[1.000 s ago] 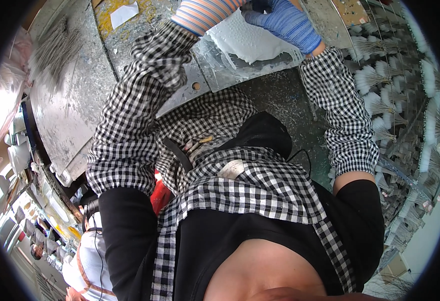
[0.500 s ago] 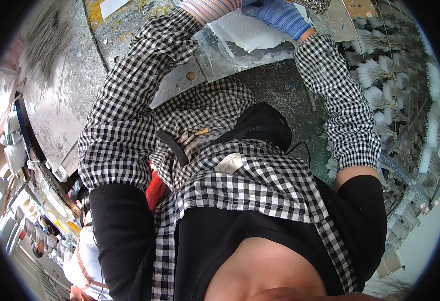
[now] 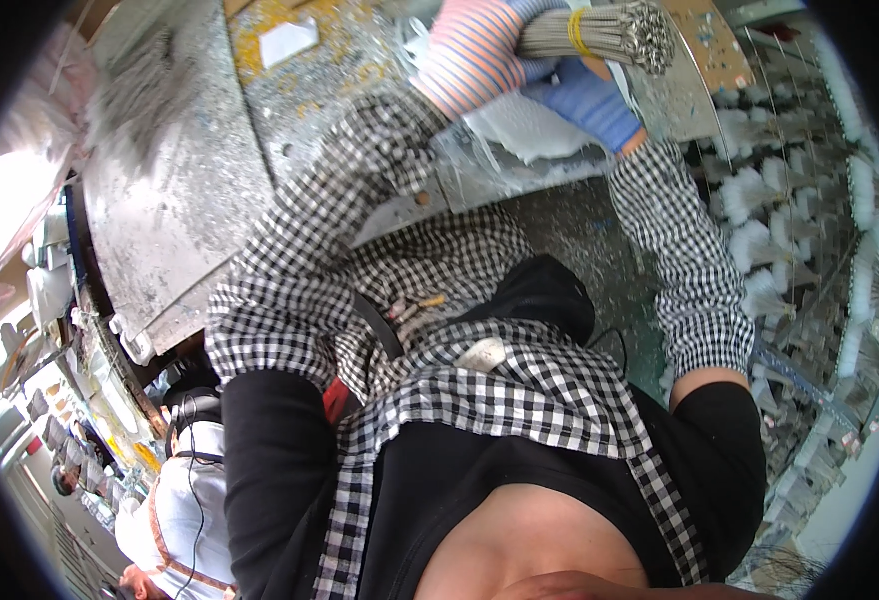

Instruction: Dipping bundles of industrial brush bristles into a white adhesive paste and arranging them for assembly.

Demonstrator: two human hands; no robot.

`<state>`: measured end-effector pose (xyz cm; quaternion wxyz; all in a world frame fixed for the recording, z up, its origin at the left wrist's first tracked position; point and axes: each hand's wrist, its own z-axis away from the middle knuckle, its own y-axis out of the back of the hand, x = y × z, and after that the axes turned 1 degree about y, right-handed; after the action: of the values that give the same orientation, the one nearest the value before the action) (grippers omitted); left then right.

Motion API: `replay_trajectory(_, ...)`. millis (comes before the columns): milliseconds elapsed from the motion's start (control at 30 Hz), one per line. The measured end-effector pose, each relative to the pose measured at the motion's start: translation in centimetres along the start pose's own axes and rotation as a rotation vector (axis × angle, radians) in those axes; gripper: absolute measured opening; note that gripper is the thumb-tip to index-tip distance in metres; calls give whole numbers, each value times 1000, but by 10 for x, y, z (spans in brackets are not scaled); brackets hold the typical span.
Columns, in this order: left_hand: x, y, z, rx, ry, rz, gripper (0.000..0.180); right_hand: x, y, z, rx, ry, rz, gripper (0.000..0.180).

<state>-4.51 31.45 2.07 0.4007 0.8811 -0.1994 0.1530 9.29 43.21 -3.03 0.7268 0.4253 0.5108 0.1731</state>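
A bundle of thin metal wires (image 3: pixel 644 38) with small twisted loops at its right end lies across both my hands, at the far top of the view. A yellow band (image 3: pixel 576 32) is wound round it. My left hand (image 3: pixel 474 58), in a pink-and-grey striped glove, is closed on the bundle's left end. Beneath the bundle, my blue-gloved right hand (image 3: pixel 591 102) grips it from the near side; its fingers are partly hidden behind the wires and the other glove. Just under the hands, a white sheet-like mass (image 3: pixel 529 135) lies on the worktable (image 3: pixel 189 200).
Many thin wires (image 3: pixel 134 95) lie on the table at far left. A white card (image 3: pixel 289 43) rests near scattered yellow bands (image 3: pixel 344 25). Rows of white-bristled wire pieces (image 3: pixel 759 205) stand at right. Another person (image 3: pixel 184 500) sits at lower left.
The wire bundle and my hands have come lower in the view, so the yellow band and loops now show. My left hand has shifted right. The whole view has also tilted slightly.
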Motion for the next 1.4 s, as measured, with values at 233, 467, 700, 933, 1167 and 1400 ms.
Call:
replay_trajectory(233, 52, 65, 40, -47, 82, -201, 47, -23, 2, 65, -112, 74, -1184, 50)
replay_trajectory(467, 106, 122, 122, -51, 113, -249, 48, -134, -22, 64, -597, -83, -1559, 52)
replay_trajectory(700, 113, 125, 196, 301, 693, 176, 63, -126, -101, 46, 222, 795, -103, 61)
replay_trajectory(933, 113, 104, 184, 346, 839, 758, 86, -117, -138, 65, -100, 600, -235, 54)
replay_trajectory(1167, 127, 86, 187, 14, 646, 308, 58, -102, -144, 115, 348, 829, 115, 63)
replay_trajectory(1400, 144, 69, 204, -88, 816, 649, 57, -87, -141, 149, 334, 818, 305, 60)
